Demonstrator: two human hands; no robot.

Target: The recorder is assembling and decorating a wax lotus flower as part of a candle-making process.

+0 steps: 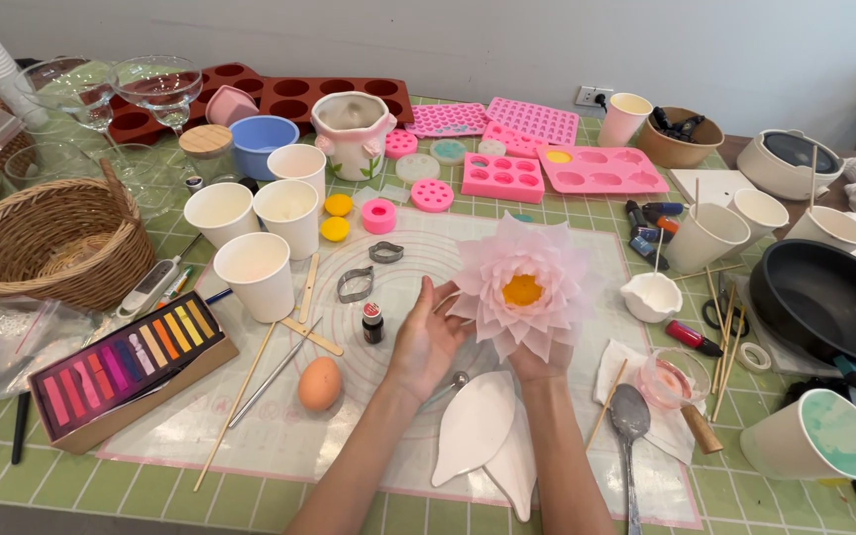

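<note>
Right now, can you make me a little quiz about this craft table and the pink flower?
1. True or false: the pink lotus flower lies flat on the mat.
2. Which thing lies nearest the left hand? A) the egg B) the small dark bottle C) the wicker basket
3. Fill in: the flower's centre is ____ in colour.

Key:
1. False. The right hand holds it up from beneath, and the left hand touches its petals.
2. B
3. Yellow
</note>
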